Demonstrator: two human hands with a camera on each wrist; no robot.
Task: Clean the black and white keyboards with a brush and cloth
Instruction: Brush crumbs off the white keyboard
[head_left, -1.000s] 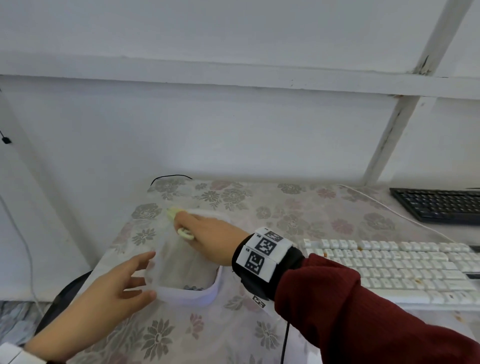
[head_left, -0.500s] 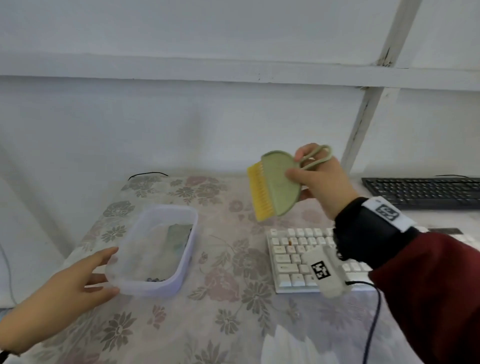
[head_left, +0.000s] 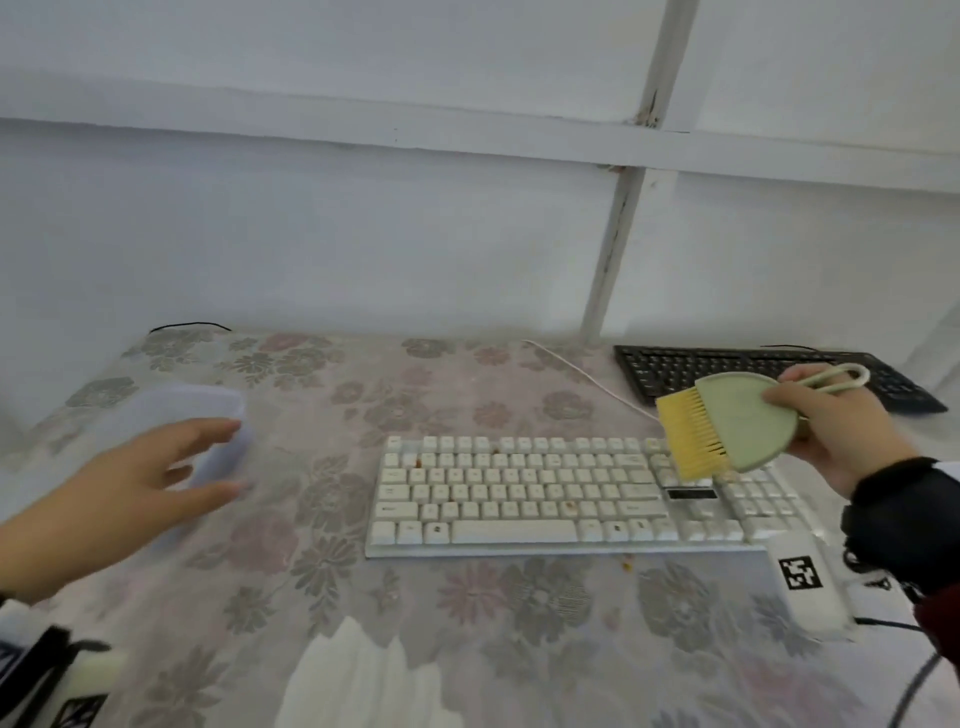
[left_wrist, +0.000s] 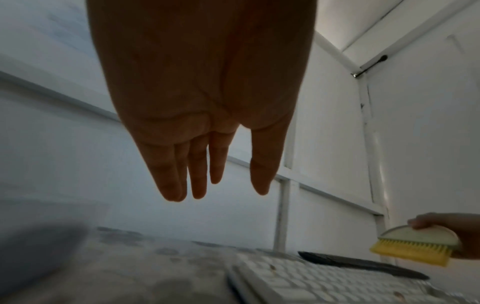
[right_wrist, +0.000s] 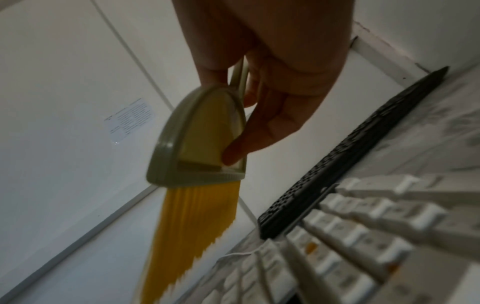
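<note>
The desk (head_left: 322, 597) carries the white keyboard (head_left: 519, 499) at its middle, long axis running left to right, with brown specks on several keys. Behind the white keyboard's right end lies the black keyboard (head_left: 769, 371). Left of the white keyboard sits a clear tub (head_left: 156, 415). The right hand (head_left: 836, 436) grips the brush (head_left: 727, 421) above the white keyboard's right end, bristles pointing down-left, so it is nearer. The left hand (head_left: 140, 488) hovers by the tub, fingers straight, holding nothing.

Surface: table (head_left: 467, 623), floral cloth cover.
On it: white keyboard (head_left: 545, 499) centre; black keyboard (head_left: 727, 364) far right; clear tub (head_left: 171, 410) left.
</note>
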